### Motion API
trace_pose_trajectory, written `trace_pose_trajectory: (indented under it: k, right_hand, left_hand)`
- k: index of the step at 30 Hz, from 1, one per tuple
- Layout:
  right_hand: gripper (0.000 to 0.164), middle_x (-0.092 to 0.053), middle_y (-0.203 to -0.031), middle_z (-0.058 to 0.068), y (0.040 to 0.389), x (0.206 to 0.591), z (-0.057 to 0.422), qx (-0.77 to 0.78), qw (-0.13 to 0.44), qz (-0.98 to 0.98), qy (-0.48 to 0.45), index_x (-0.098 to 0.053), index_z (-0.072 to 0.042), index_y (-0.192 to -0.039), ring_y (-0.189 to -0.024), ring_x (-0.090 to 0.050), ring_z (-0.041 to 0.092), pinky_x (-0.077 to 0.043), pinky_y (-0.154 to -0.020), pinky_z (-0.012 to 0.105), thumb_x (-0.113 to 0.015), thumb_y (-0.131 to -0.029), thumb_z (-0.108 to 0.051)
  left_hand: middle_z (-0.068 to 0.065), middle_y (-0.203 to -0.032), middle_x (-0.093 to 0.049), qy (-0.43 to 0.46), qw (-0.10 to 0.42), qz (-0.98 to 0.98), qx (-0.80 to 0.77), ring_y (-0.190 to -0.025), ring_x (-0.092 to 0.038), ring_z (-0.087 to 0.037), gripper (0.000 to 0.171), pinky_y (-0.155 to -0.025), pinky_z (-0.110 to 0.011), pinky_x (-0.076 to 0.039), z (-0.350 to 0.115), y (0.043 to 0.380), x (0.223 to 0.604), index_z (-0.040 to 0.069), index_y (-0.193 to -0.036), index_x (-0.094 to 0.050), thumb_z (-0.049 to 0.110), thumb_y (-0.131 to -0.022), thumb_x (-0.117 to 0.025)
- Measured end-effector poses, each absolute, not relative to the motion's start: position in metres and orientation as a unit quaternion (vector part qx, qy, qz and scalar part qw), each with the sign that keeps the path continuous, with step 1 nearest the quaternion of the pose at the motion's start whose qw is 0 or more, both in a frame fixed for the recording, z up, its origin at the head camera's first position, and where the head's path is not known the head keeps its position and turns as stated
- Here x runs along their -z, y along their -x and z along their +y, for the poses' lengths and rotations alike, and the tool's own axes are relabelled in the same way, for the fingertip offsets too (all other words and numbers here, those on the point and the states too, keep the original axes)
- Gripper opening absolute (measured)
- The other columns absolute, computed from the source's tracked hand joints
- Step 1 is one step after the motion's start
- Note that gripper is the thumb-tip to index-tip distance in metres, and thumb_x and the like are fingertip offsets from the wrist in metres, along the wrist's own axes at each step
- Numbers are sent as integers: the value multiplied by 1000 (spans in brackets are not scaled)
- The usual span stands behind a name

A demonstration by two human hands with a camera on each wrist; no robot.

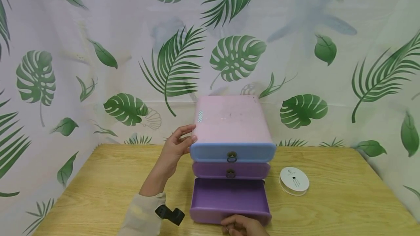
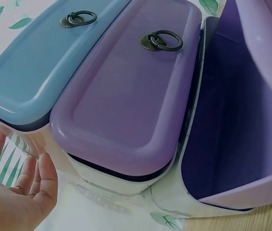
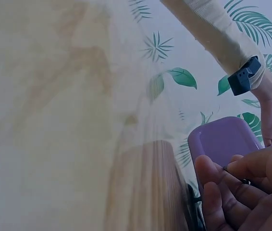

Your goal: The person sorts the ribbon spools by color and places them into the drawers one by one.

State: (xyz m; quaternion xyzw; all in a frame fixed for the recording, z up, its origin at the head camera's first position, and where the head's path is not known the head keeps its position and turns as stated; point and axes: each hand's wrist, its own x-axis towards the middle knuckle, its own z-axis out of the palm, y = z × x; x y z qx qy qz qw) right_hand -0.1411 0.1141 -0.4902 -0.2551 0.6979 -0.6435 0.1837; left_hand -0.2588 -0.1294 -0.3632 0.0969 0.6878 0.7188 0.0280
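A small chest of drawers with a pink top (image 1: pixel 233 123) stands on the table. Its blue top drawer (image 1: pixel 208 153) and purple middle drawer (image 2: pixel 121 96) are closed, each with a bronze ring pull. The purple bottom drawer (image 1: pixel 205 214) is pulled out, and nothing shows inside it. My left hand (image 1: pixel 174 150) is at the chest's upper left side, fingers loosely bent and fingertips touching its edge. At the bottom drawer's front, my right hand (image 1: pixel 245 225) pinches the ring pull (image 3: pixel 225 168) between thumb and finger; the fingers hide most of it.
A white ribbon spool (image 1: pixel 294 180) lies flat on the wooden table (image 1: pixel 338 192), right of the chest. Behind the table hangs a leaf-patterned cloth (image 1: pixel 236 57). A black strap device (image 1: pixel 170 214) sits on the left sleeve.
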Motion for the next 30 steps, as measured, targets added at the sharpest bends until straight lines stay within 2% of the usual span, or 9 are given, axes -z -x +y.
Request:
trace_pose_trajectory:
  k: [2,7,11,19,27,30]
  right_hand:
    - [35,-61,-99,39,139,492,114,642,173,693,280,-55,22,-113,-90,-61,-7,-51,-77,15,-54,-97,-10]
    - [30,-64,-96,33,135,497,114,617,143,705,318,-57,20,-111,-90,-59,-9,-50,-77,15,-56,-95,-5]
    - [31,-65,-96,32,136,500,116,613,151,706,321,-57,20,-112,-91,-58,-10,-47,-78,13,-59,-93,-5]
    - [28,-63,-96,34,137,503,119,603,134,702,355,-56,20,-113,-93,-57,-11,-48,-78,14,-57,-93,-1]
    - [30,-63,-104,35,135,506,120,617,158,701,319,-56,21,-112,-97,-57,-11,-46,-82,13,-58,-93,-2]
    - [31,-66,-104,29,134,509,121,636,163,682,322,-53,25,-111,-97,-57,-11,-47,-82,13,-56,-93,0]
  left_hand:
    - [-9,-142,-42,-98,28,687,-719,-103,-56,-4,44,-80,-23,-51,-129,258,363,7,-139,-47,10,-96,-55]
    - [-8,-142,-41,-100,31,687,-719,-103,-56,-4,45,-80,-22,-51,-130,258,363,8,-140,-46,10,-96,-55]
    - [-8,-142,-41,-99,32,687,-720,-103,-55,-5,45,-80,-22,-50,-131,258,363,8,-140,-46,11,-96,-55]
    - [-8,-142,-41,-102,31,687,-719,-104,-55,-5,45,-79,-21,-50,-129,258,362,9,-140,-46,11,-97,-54]
    - [-8,-141,-42,-100,29,685,-721,-101,-55,-5,45,-77,-20,-50,-128,257,362,8,-140,-46,11,-96,-55]
    - [-8,-141,-42,-100,29,684,-722,-101,-55,-4,45,-77,-20,-50,-128,257,362,8,-140,-46,11,-96,-55]
